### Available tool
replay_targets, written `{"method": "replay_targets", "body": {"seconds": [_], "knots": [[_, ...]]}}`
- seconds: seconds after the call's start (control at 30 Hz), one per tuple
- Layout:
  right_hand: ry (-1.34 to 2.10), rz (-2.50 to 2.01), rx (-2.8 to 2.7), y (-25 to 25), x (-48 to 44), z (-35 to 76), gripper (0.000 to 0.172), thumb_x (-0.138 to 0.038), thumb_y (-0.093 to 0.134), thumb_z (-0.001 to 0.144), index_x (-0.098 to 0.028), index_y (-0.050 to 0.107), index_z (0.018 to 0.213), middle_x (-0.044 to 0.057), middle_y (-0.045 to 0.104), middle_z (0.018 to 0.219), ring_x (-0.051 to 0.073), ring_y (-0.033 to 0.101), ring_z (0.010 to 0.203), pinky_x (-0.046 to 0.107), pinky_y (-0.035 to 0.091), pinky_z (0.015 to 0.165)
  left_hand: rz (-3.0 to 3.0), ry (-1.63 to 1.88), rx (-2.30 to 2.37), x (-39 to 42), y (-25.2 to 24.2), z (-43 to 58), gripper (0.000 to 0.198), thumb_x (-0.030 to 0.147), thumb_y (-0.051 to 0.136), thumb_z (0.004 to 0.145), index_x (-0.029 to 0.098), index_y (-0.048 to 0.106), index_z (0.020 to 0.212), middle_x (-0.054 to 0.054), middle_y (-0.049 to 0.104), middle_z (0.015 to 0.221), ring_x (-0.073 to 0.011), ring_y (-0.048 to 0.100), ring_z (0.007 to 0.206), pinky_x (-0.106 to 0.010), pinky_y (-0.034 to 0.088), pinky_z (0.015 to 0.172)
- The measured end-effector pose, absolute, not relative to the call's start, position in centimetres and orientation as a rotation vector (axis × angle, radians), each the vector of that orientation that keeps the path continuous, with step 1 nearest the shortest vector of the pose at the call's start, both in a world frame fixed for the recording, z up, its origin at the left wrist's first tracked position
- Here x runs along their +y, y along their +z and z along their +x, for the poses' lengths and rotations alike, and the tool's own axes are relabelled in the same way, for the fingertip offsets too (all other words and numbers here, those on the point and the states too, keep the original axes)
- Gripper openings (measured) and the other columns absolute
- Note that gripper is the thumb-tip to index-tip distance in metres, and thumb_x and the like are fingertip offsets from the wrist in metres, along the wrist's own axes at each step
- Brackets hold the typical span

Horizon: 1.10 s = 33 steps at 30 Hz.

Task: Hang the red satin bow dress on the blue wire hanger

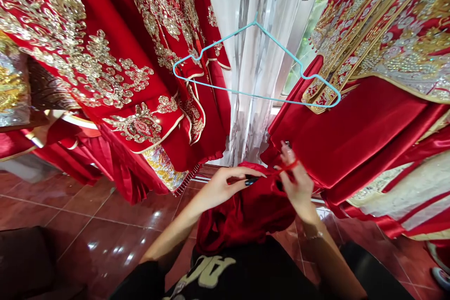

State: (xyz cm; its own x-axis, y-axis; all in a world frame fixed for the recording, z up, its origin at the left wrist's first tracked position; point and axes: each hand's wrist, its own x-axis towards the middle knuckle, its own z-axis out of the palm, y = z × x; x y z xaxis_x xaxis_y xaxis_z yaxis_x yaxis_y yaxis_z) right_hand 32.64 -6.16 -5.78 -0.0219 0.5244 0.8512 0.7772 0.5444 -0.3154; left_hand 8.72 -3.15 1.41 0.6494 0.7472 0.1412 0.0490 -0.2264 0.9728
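Observation:
A dark red cloth garment (242, 218) lies bunched across my lap. My left hand (228, 185) pinches its upper edge between thumb and fingers; the nails are dark. Close by on the right, my right hand (297, 180) is closed on a thin red strap (286, 167) that stretches across toward the left hand. Slight blur covers the right fingertips. Above both hands hangs a light blue hanger (255, 23) with no garment on it. Neither hand touches the hanger.
Red gowns with gold sequin embroidery (101, 65) hang at the left. More red, beaded garments (372, 117) hang at the right. Behind the hanger is a white sheer curtain (260, 70) beside a window. Shiny red floor tiles (105, 229) lie below, with a dark seat (28, 258) at lower left.

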Motion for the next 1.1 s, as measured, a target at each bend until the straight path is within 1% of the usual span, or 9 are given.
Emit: {"method": "replay_targets", "body": {"seconds": [0.1,0.27,0.47,0.63,0.73,0.8,0.87,1.0,1.1], "knots": [[-0.325,-1.059,-1.709,-2.8,-6.0,36.3,0.076,-0.01,0.065,0.09,-0.03,0.038,0.158,0.011,0.051,0.152,0.029,0.059,0.132,0.046,0.057,0.106,1.961,0.589,0.733,-1.8,3.0,3.9,0.051,0.009,0.054,0.083,0.024,0.07,0.13,-0.008,0.073,0.118,-0.0212,0.066,0.106,-0.031,0.051,0.094],[-0.27,-1.056,-1.756,2.8,-6.7,40.6,0.078,-0.013,0.074,0.083,-0.034,0.046,0.153,0.007,0.056,0.147,0.031,0.059,0.131,0.052,0.059,0.102,2.211,0.365,0.808,0.4,1.9,-3.7,0.053,0.007,0.051,0.082,0.033,0.075,0.12,-0.005,0.066,0.136,-0.0273,0.053,0.136,-0.04,0.044,0.112],[-0.25,-0.966,-1.7,7.9,-5.0,43.0,0.08,-0.016,0.083,0.076,-0.033,0.053,0.148,0.011,0.055,0.148,0.03,0.055,0.135,0.049,0.054,0.108,2.205,0.673,1.022,1.4,-2.1,-5.8,0.037,0.017,0.048,0.09,0.03,0.081,0.102,-0.008,0.073,0.122,-0.0263,0.063,0.114,-0.04,0.05,0.1],[-0.097,-1.057,-1.735,10.8,-2.2,43.7,0.064,-0.017,0.08,0.077,-0.016,0.061,0.139,0.017,0.057,0.145,0.027,0.058,0.133,0.044,0.052,0.11,1.846,1.087,1.216,0.4,-3.6,-4.0,0.029,0.029,0.06,0.085,0.025,0.078,0.107,-0.009,0.074,0.118,-0.0279,0.061,0.113,-0.045,0.048,0.102],[-0.012,-1.094,-1.81,12.4,-0.8,43.0,0.06,-0.017,0.078,0.078,-0.012,0.062,0.136,0.016,0.06,0.141,0.024,0.061,0.128,0.04,0.052,0.11,1.296,1.157,0.998,-0.4,-3.9,-4.2,0.041,0.036,0.063,0.08,0.022,0.071,0.118,-0.013,0.075,0.112,-0.0287,0.068,0.102,-0.039,0.056,0.086],[0.001,-1.148,-1.851,13.6,0.2,42.5,0.058,-0.019,0.078,0.078,-0.009,0.063,0.133,0.016,0.064,0.136,0.021,0.065,0.122,0.035,0.053,0.108,1.241,1.082,0.855,-0.8,-3.8,-4.9,0.042,0.036,0.062,0.079,0.021,0.071,0.117,-0.012,0.076,0.099,-0.025,0.07,0.083,-0.034,0.057,0.073],[-0.048,-1.219,-1.905,14.8,1.5,42.0,0.057,-0.024,0.079,0.077,-0.006,0.064,0.13,0.014,0.071,0.124,0.016,0.07,0.108,0.027,0.056,0.097,1.522,0.886,0.863,-1.1,-3.5,-5.7,0.042,0.028,0.062,0.078,0.022,0.072,0.118,-0.009,0.076,0.099,-0.0226,0.069,0.08,-0.034,0.058,0.076],[-0.2,-1.408,-2.026,16.4,4.2,41.2,0.064,-0.045,0.072,0.077,0.003,0.066,0.12,0.006,0.074,0.096,0.003,0.063,0.077,0.015,0.046,0.07,2.201,0.503,1.065,-1.2,-3.1,-6.1,0.059,0.004,0.045,0.079,0.026,0.07,0.128,-0.006,0.072,0.126,-0.0238,0.065,0.116,-0.043,0.048,0.108],[-0.077,-1.502,-2.007,16.1,5.7,40.3,0.059,-0.048,0.072,0.076,-0.001,0.066,0.111,0.002,0.071,0.092,0.003,0.061,0.066,0.017,0.043,0.065,2.517,0.716,1.105,-0.7,-3.7,-5.6,0.065,-0.004,0.033,0.085,0.025,0.066,0.133,-0.008,0.068,0.133,-0.0213,0.061,0.12,-0.042,0.048,0.107]]}}
